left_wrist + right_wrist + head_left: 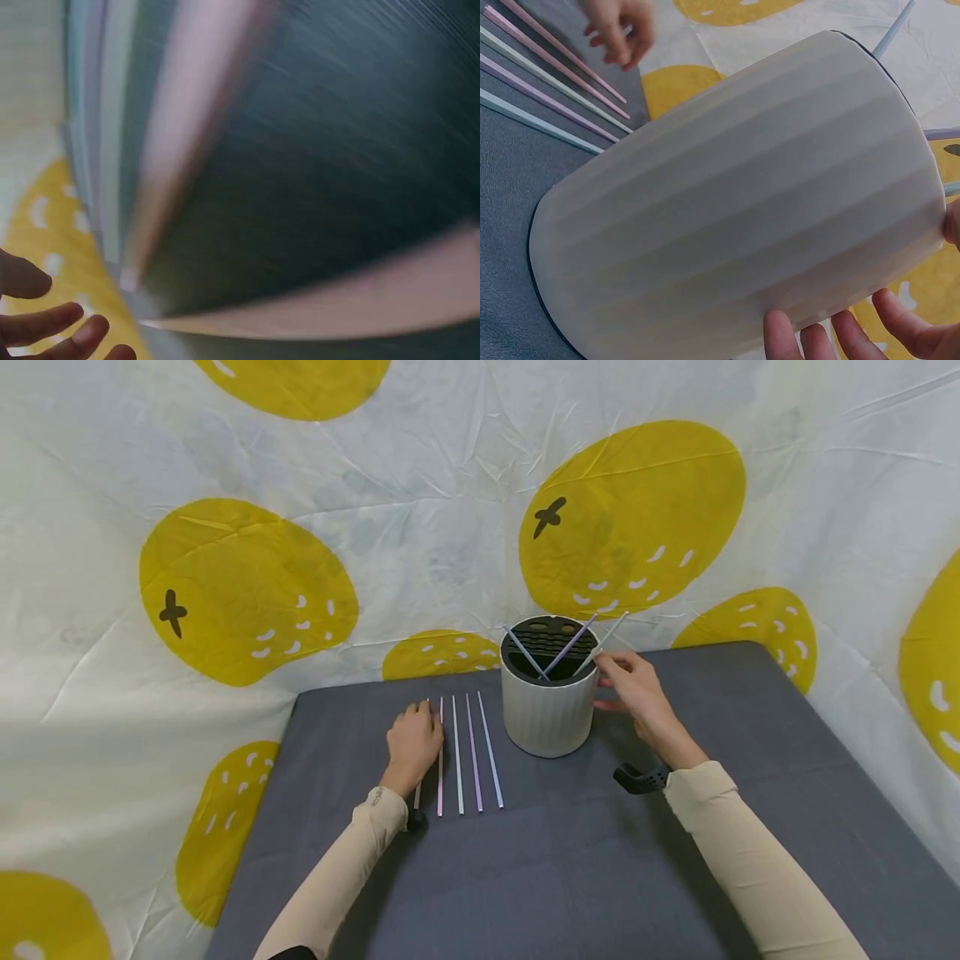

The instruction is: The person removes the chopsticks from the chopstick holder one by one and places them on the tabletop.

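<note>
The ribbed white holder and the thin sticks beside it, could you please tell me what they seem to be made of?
The holder looks like matte plastic or possibly ceramic: even off-white, smooth vertical ribs, no glare, with a dark slotted insert on top. The sticks look like plastic in pastel pink, white, lilac and blue, uniformly coloured and straight; they could be coated.

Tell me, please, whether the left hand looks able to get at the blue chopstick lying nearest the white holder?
Probably yes. The left hand rests at the far side of the row, and the blue chopstick lies flat and uncovered, apart from the white holder. Only the other flat chopsticks lie between.
</note>
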